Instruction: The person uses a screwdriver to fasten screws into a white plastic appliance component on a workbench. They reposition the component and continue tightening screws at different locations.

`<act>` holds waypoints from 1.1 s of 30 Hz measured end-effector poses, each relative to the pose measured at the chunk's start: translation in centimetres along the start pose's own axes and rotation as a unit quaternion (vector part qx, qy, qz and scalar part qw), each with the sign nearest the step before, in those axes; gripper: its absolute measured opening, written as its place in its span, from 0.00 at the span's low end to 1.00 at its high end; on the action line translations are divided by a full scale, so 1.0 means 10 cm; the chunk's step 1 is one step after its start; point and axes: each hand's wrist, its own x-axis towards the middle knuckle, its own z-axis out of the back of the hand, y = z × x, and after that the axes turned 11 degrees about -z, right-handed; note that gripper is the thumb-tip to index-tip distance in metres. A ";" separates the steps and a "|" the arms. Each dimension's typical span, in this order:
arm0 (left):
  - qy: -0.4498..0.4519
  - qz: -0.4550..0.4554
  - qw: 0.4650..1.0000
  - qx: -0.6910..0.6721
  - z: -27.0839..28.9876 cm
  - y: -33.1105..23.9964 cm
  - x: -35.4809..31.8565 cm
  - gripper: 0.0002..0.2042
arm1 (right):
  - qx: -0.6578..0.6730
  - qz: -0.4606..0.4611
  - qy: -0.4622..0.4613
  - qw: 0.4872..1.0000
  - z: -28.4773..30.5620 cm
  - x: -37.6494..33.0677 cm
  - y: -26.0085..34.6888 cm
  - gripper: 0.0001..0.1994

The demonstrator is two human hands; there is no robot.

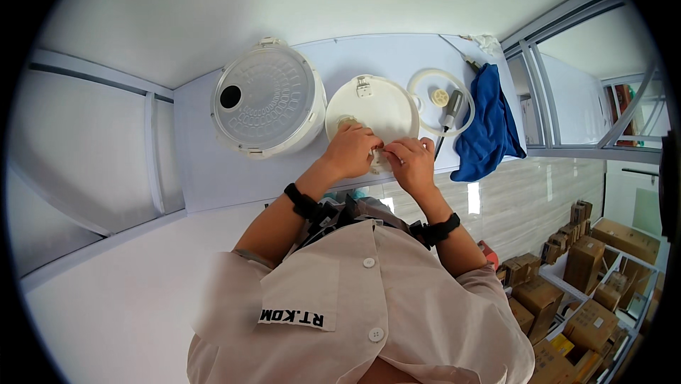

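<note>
A round cream-white lid or tub part (pixel 386 111) lies on the white table in front of me, with a latch-like fitting (pixel 364 87) at its far edge. My left hand (pixel 352 150) rests over its near left edge, fingers curled and the tips at a small pale fitting (pixel 375 165) on the near rim. My right hand (pixel 413 164) meets it from the right, thumb and fingers pinched together at the same spot. Whatever the fingertips hold is too small and covered to name. A round yellowish fitting (pixel 347 121) shows just beyond my left knuckles.
A large white tub (pixel 273 97) with a translucent lid stands at the left. To the right, a white ring (pixel 471 112) surrounds a pale yellow cap (pixel 440 97) and a grey-handled screwdriver (pixel 452 109). A blue cloth (pixel 489 125) hangs over the table's right edge. Cardboard boxes (pixel 585 263) fill shelving at lower right.
</note>
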 end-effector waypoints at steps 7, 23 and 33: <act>0.028 -0.003 0.999 -0.029 0.06 0.03 0.02 0.18 | 0.039 0.007 -0.012 0.999 -0.16 -0.04 0.09 0.06; 0.026 -0.018 0.999 -0.027 0.04 0.08 0.07 0.18 | 0.015 0.022 0.011 1.000 -0.16 -0.01 0.06 0.05; 0.035 -0.007 0.999 -0.027 0.03 0.08 0.09 0.18 | -0.021 0.021 0.025 0.999 -0.16 0.04 0.08 0.05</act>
